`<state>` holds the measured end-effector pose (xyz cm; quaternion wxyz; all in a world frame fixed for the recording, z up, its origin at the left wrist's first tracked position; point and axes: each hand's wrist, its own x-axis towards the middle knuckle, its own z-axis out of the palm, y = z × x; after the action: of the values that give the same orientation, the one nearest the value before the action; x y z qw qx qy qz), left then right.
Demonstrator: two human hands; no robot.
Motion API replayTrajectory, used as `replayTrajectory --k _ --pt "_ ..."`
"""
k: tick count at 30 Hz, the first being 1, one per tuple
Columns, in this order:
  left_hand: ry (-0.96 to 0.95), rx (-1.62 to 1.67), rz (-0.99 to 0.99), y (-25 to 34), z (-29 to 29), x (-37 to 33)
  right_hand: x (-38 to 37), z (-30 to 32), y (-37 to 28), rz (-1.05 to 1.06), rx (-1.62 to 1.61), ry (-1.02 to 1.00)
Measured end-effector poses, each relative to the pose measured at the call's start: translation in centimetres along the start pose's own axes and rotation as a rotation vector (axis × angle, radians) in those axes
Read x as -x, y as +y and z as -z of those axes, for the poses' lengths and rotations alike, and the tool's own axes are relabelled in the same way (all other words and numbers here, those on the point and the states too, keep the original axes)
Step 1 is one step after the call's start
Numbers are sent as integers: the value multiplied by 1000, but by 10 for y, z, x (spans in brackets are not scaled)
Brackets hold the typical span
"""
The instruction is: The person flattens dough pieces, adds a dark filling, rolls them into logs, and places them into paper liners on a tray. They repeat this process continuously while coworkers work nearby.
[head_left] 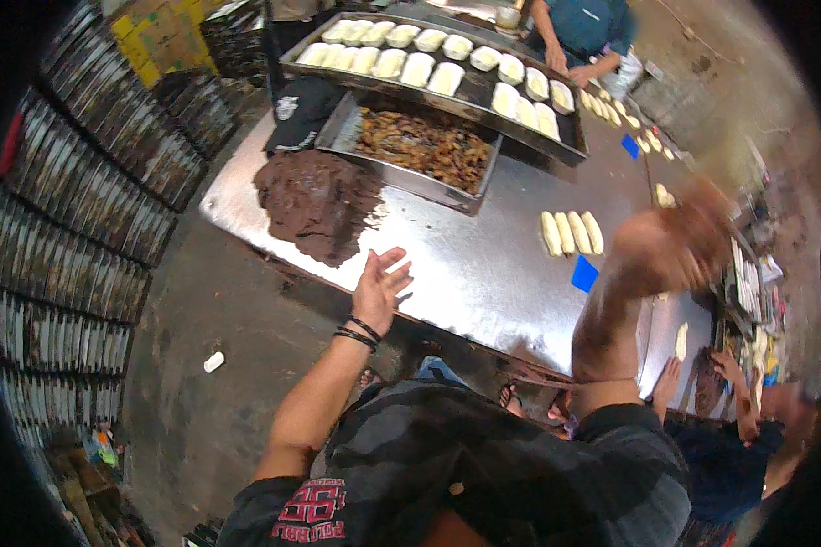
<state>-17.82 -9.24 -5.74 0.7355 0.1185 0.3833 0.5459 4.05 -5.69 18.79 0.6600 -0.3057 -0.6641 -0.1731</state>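
My left hand (382, 286) hovers by the near edge of the metal table (456, 264), its fingers spread and nothing in them. Beside it lies a large mound of dark brown paste (317, 205). My right hand (680, 239) is raised over the right part of the table, smeared by motion, so its fingers and anything in them cannot be made out. Several pale dough rolls (572, 233) lie in a row left of that hand, with a blue scraper (585, 273) just below them.
Behind the paste stands a metal tray of brown chopped filling (420, 146). Beyond it, a long dark tray (474, 87) carries dough pieces in white papers. One co-worker (584, 32) handles dough at the far side; another (721, 456) works at right. Stacked trays (68, 246) line the left.
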Motion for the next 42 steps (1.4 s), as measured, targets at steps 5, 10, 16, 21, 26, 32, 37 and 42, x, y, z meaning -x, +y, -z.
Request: replayTrajectory --k 5,10,16,21,26,32,37,42 --pt "249 -253 -176 -13 -13 -23 183 33 -12 -321 318 -1229" --pt "-94 -1580 -968 -72 -54 -50 282 90 -2 -420 158 -1506" --pt "-396 -2150 -544 -70 -51 -53 167 31 63 -484 -187 -2225" --pt "-414 -2212 -340 -67 -54 -52 186 -106 109 -102 -596 -1146" --pt "-379 -2163 -628 -65 -50 -52 236 -225 108 291 -457 -925" --pt "-347 -2164 -609 -74 -44 -55 227 -257 94 405 -305 -1189" --pt "-351 -2055 -560 -75 -41 -54 211 -262 103 390 -170 -1741" --pt "-467 -1982 -745 -86 -41 -20 179 -215 143 -616 -780 -1767"
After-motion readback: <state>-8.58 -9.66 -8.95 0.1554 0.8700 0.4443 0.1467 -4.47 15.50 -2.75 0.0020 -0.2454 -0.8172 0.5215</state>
